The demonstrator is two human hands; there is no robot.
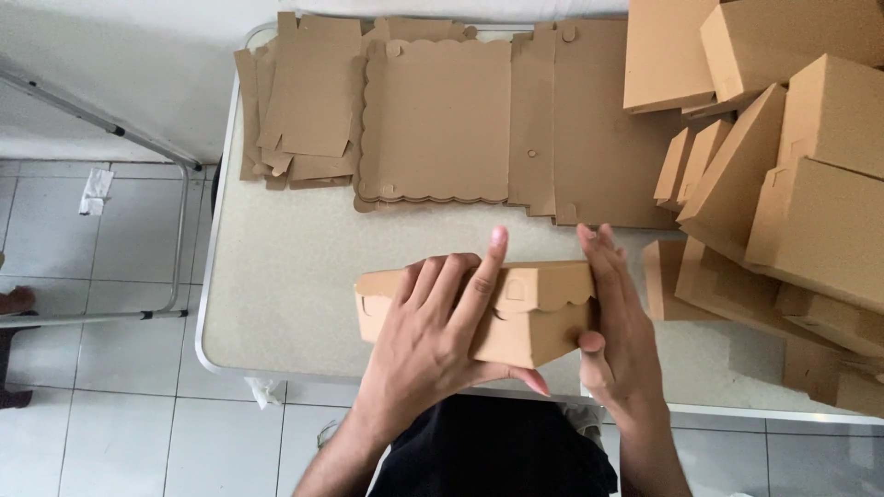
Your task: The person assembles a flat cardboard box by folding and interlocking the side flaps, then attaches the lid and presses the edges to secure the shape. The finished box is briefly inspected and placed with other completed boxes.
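- While both hands are pressing on it, the brown cardboard box [516, 313] is sitting at the near edge of the worktop [285, 285], its scalloped lid flap already folded down over the front.
- The left hand [433, 340] is lying spread across the top and front of this box, fingers flat and thumb tucked under the near side, so it is gripping the box rather than hanging loose.
- The right hand [612, 322] is pressing open-palmed against the box's right end, touching it.
- Judging by its closed shape, this box is looking nearly finished, with perhaps only a last tuck left.
- To the right of the right hand, a heap of finished boxes [801, 184] is piling up.
- Beyond the fingertips, stacks of flat cut blanks [433, 120] are waiting unfolded, so plenty of work appears to remain.
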